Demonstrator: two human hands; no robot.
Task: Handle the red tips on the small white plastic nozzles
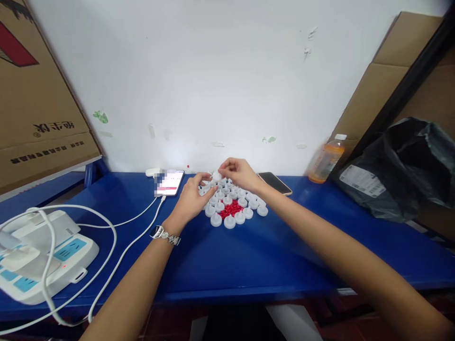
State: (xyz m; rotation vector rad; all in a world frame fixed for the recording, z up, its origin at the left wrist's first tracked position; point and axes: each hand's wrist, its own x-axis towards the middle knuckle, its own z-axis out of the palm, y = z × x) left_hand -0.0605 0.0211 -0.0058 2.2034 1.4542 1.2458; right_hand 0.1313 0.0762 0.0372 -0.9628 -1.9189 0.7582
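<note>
**Both hands over the white cap cluster, right grip pinched on one piece**

While both arms reach forward across the blue worktop (249,265), the hands meet over a cluster of small white caps (234,203) laid out mid-surface, near the white wall.

- Right hand (239,173): thumb and forefinger closed together on one small white piece (216,176), held just above the far edge of the cluster.
- Left hand (192,199): fingers curled, tips touching the caps on the left side of the cluster. Grip looks loosely curled, not clamped; can't tell if anything is held inside it. Wristwatch (164,234) on that wrist.
- Small red pieces (231,208): a pile sitting in the middle of the cluster, ringed by white caps on the near side.

Around it:
- Lit phone (169,183) just left of the cluster, white cable (117,255) running from it toward the near-left.
- White power strip (39,260) at the near-left, cables looped over it.
- Dark phone (275,183), face up, just right of the right hand.
- Orange drink bottle (326,160) against the wall further right.
- Black plastic bag (401,170) with a label at far right.
- Cardboard boxes (39,94) leaning at both sides.
</note>
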